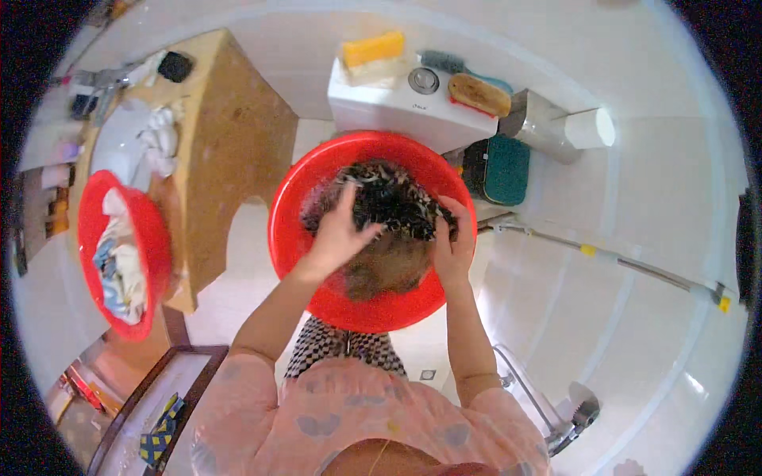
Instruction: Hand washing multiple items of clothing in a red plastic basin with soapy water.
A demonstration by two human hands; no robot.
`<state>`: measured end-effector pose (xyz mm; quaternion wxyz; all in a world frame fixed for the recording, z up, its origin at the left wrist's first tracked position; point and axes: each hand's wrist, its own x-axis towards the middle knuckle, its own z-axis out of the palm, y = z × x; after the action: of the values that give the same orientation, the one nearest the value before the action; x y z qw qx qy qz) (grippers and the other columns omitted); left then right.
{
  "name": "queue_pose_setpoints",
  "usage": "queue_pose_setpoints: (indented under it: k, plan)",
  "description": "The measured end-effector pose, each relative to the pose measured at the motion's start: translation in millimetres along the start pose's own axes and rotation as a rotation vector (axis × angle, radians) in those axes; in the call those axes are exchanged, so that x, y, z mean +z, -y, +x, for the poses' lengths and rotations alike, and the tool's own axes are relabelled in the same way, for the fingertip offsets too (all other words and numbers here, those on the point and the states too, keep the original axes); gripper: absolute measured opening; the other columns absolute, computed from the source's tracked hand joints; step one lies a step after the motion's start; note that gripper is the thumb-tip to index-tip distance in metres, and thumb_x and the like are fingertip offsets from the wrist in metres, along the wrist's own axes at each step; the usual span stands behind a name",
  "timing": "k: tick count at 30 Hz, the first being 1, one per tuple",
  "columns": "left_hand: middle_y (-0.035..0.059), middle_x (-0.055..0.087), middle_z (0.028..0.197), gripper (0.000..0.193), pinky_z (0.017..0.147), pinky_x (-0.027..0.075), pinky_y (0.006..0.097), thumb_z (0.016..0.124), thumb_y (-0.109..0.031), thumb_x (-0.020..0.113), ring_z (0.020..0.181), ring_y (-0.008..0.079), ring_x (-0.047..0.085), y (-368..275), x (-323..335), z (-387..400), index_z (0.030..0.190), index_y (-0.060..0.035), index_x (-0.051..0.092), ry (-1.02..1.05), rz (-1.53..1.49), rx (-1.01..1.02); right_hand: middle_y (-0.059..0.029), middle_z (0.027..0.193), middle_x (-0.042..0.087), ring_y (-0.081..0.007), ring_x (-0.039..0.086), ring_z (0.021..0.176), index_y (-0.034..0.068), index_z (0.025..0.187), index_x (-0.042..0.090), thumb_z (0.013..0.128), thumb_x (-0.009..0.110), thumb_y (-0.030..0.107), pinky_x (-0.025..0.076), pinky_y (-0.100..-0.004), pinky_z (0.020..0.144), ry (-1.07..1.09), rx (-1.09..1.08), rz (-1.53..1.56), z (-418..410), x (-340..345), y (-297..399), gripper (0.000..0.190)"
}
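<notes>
A large red plastic basin is in front of me, with a black-and-white patterned cloth bunched in it. Brown, murky-looking material lies below the cloth; whether it is water or fabric is unclear. My left hand rests at the cloth's left side, thumb spread away from the fingers. At the right edge of the bundle, my right hand has its fingers curled over the fabric.
Behind the basin stands a toilet tank carrying a yellow block and a brush. A smaller red basin of clothes sits at the wooden vanity's edge. A dark green bin and handheld shower head are on the right.
</notes>
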<state>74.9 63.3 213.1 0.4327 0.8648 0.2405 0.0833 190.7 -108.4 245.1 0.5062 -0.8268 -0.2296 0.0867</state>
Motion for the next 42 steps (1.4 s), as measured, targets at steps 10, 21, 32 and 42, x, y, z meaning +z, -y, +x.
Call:
queue_pose_setpoints:
  k: [10, 21, 32, 42]
  plan:
    - [0.0195, 0.064, 0.092, 0.02, 0.074, 0.05, 0.0358, 0.081, -0.008, 0.063, 0.085, 0.0349, 0.063, -222, -186, -46, 0.099, 0.001, 0.059, -0.028, -0.31, 0.274, -0.0103, 0.132, 0.046, -0.0232, 0.047, 0.119, 0.006, 0.134, 0.038, 0.077, 0.071, 0.014, 0.04, -0.0374, 0.1, 0.363, -0.167, 0.527, -10, -38, 120, 0.066]
    - [0.0144, 0.065, 0.1, 0.032, 0.083, 0.047, 0.0288, 0.084, -0.015, 0.063, 0.091, 0.0172, 0.061, -123, -219, -73, 0.111, 0.0012, 0.058, -0.122, -0.357, 0.021, -0.0114, 0.11, 0.064, -0.0226, 0.06, 0.101, 0.003, 0.119, 0.056, 0.07, 0.069, 0.002, 0.045, -0.0359, 0.092, 0.797, 0.129, -0.035, 12, 8, 80, 0.051]
    - [0.0339, 0.023, 0.14, 0.091, 0.092, 0.04, 0.0615, 0.076, -0.063, 0.061, 0.121, 0.0524, 0.037, 42, -25, -58, 0.143, -0.0124, 0.025, 0.495, -1.649, -1.134, -0.0178, 0.117, 0.053, -0.0344, 0.051, 0.111, -0.001, 0.109, 0.055, 0.059, 0.072, 0.008, 0.043, -0.0378, 0.094, 0.285, -0.203, -0.227, -43, 28, 68, 0.053]
    - [0.0187, 0.046, 0.13, 0.07, 0.094, 0.044, 0.0534, 0.084, -0.056, 0.054, 0.114, 0.0375, 0.05, -19, -30, -49, 0.133, -0.0068, 0.041, 0.435, -1.815, -0.595, -0.0144, 0.109, 0.058, -0.0282, 0.057, 0.104, 0.002, 0.094, 0.053, 0.063, 0.073, -0.001, 0.045, -0.0368, 0.09, 0.464, -0.314, 0.054, -131, -52, 149, 0.037]
